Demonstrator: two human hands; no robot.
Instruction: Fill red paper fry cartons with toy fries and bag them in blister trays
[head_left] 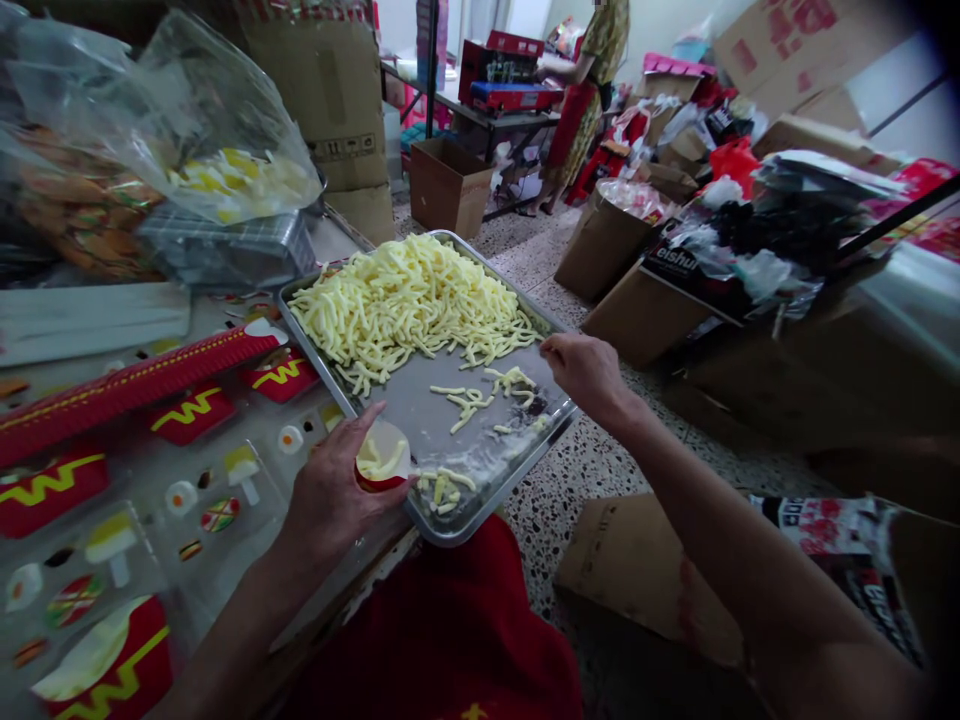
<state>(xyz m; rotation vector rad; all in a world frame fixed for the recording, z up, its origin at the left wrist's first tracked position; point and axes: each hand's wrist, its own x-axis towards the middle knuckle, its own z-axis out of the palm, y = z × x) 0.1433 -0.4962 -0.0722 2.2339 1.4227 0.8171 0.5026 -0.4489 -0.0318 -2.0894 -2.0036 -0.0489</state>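
My left hand is closed around a small red-and-white french fry box at the near left edge of the metal tray. A few pale yellow fry-shaped sticks show inside the box. At the tray's right rim is my right hand, its fingers pressed together; what they hold, if anything, is hidden. A large heap of the fry-shaped sticks fills the tray's far half. Loose sticks lie scattered on its bare middle, and a few more rest in the near corner by the box.
Left of the tray, clear plastic moulds hold red fry boxes and small toy food pieces. A long stack of red boxes lies across them. Cardboard boxes stand on the speckled floor at right. Another person stands at a far table.
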